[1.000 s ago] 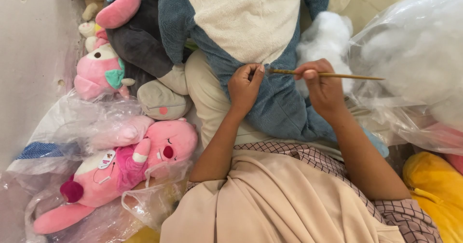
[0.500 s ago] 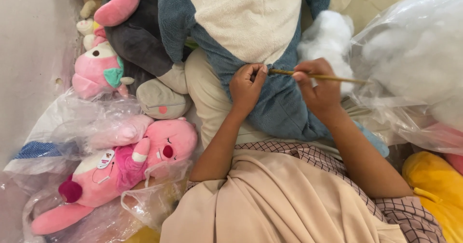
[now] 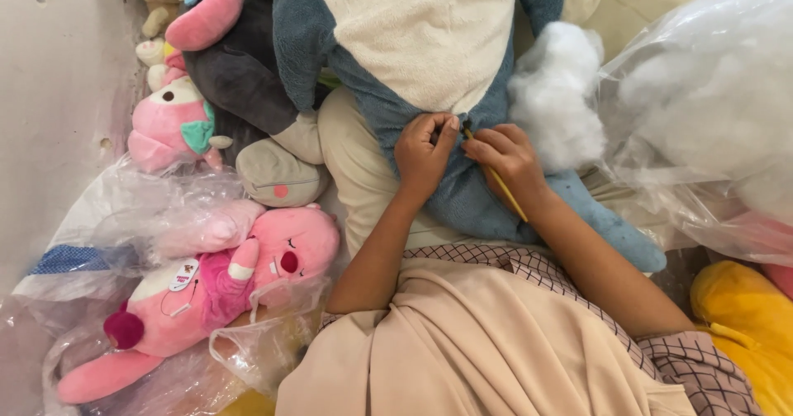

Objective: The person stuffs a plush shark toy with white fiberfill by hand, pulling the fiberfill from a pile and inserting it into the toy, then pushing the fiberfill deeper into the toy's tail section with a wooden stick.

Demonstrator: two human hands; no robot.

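On the lap: blue and cream plush toy point(image 3: 413, 61), both hands at its seam.
Left hand point(image 3: 423, 153) pinches blue fabric shut; right hand point(image 3: 508, 156) grips a thin yellow stick point(image 3: 505, 189), tip at the opening. White stuffing point(image 3: 555, 94) just beside; pink plush point(image 3: 206, 292) in plastic, left.

Pale floor point(image 3: 58, 135) along left edge, scuffed, mostly buried. Directly on it: crumpled clear bags point(image 3: 157, 209), pink plush point(image 3: 206, 292) lying in one, pink-faced plush point(image 3: 173, 123) against grey plush point(image 3: 239, 69). Yellow plush point(image 3: 743, 325) at right.
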